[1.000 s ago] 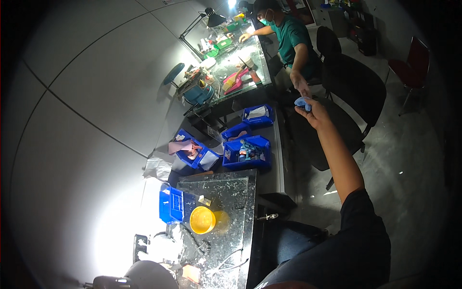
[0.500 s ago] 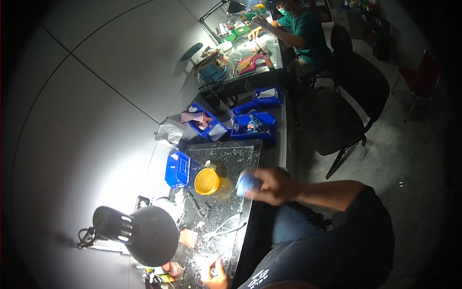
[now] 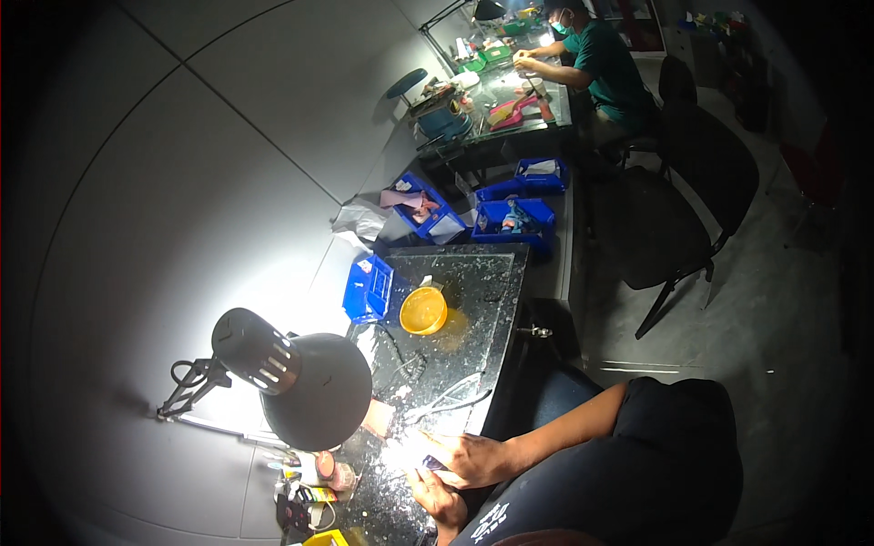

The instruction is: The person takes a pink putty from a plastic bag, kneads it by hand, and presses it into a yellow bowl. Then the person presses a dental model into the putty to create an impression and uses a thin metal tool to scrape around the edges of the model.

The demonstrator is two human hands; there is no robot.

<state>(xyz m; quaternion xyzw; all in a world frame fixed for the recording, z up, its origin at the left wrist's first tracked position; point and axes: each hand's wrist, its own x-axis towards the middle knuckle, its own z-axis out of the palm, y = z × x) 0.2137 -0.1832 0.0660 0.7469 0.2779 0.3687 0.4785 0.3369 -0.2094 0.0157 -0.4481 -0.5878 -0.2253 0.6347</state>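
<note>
Right hand (image 3: 473, 460) and left hand (image 3: 437, 500) close together at black speckled worktop's (image 3: 478, 278) person-side edge, small dark-blue object (image 3: 433, 463) between them. Glare; can't tell either's grip. Round yellow bowl (image 3: 423, 311) farther along.

1. A shirt (image 3: 628, 478), very dark navy or black (the dim light makes the shade hard to settle), plain and loose, with soft folds.
2. On the shirt's front, toward its left edge, small white print (image 3: 494, 522) in short slanting rows.
3. At the shirt's right shoulder, a short, wide sleeve (image 3: 675, 409) of the same dark cloth, ending in a plain hem.
4. Beyond the shirt, dark blue trousers (image 3: 553, 393).
5. Left of the shirt, a bare right hand (image 3: 475, 460) and a bare left hand (image 3: 439, 503).
</note>
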